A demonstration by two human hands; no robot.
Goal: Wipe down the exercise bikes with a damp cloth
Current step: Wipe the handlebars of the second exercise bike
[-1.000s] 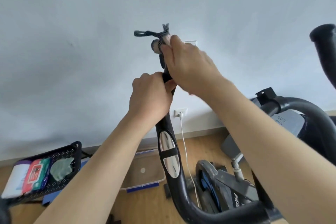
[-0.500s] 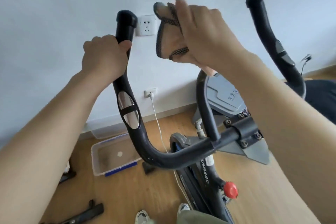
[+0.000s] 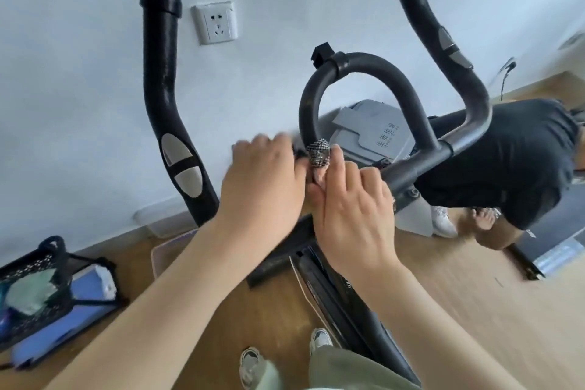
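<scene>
An exercise bike stands against the white wall, with a black left handlebar (image 3: 161, 82), a right handlebar (image 3: 433, 38) and a grey centre loop (image 3: 364, 73). My left hand (image 3: 262, 187) and my right hand (image 3: 354, 212) meet at the base of the loop's left leg. Between them a black-and-white patterned cloth (image 3: 319, 153) shows as a small bunch above my fingers. The right hand's fingers pinch it. The left hand is blurred and touches it from the left side; its grip is hidden.
A black mesh basket (image 3: 34, 288) with packets sits on the floor at the lower left, over a blue mat. A clear plastic bin (image 3: 164, 250) lies by the wall. Another person in a dark shirt (image 3: 506, 161) bends over at the right. My shoes (image 3: 253, 364) show below.
Both hands dropped from the top of the left handlebar to the base of the centre loop. The left hand let go of the handlebar. The cloth came down with the right hand.
</scene>
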